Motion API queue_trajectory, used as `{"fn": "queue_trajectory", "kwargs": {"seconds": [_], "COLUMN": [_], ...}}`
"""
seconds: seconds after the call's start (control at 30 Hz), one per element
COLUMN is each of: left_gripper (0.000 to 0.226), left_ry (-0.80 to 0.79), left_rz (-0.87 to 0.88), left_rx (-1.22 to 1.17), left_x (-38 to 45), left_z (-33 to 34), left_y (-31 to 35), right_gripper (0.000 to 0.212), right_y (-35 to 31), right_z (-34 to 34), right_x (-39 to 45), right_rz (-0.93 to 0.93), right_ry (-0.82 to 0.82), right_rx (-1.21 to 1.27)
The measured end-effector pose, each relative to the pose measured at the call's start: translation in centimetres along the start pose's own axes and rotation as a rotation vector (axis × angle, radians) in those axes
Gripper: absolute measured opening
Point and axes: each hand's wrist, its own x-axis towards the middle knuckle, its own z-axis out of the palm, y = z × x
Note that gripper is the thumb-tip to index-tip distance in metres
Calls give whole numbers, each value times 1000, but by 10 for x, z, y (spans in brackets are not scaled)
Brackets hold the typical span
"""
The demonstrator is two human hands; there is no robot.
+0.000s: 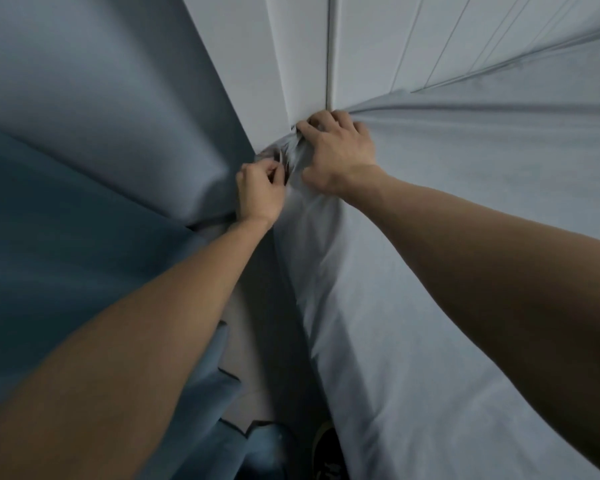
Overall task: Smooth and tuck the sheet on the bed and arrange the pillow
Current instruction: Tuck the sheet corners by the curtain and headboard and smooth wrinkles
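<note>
At the far corner of the bed [499, 341], beside the panelled headboard [298, 64], the left hand [258, 194] pinched a bunched fold of the grey sheet [447, 209]. The right hand [340, 150] had its grip curled into the same gathered cloth. Blue curtains [84, 150] hung at left.

Two hands: left [258, 192], right [336, 150]. One sheet [447, 237], right. One curtain [84, 150], left. One headboard [291, 46], far. One shoe [326, 452], near.
</note>
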Motion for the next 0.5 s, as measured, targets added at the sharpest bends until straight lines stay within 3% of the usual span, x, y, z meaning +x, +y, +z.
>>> {"fn": "queue_trajectory", "kwargs": {"seconds": [0.17,0.33,0.37,0.43,0.5], "left_gripper": [26,22,29,39,40], "left_ry": [135,294,218,-82,-269], "left_rz": [-199,-387,-467,-567,-507], "left_rx": [227,-203,-228,-234,-238], "left_x": [7,-6,-9,-22,-35], "left_z": [6,2,-1,-5,-2], "left_y": [4,-8,-17,-31,-36], "right_gripper": [77,71,69,64,61], "right_y": [1,14,16,18,19], "right_z": [5,16,16,17,17], "right_x": [-15,-37,-42,-53,-62], "right_rz": [20,-9,12,42,49], "right_ry": [32,50,73,108,116], "right_rx": [108,192,210,214,191]}}
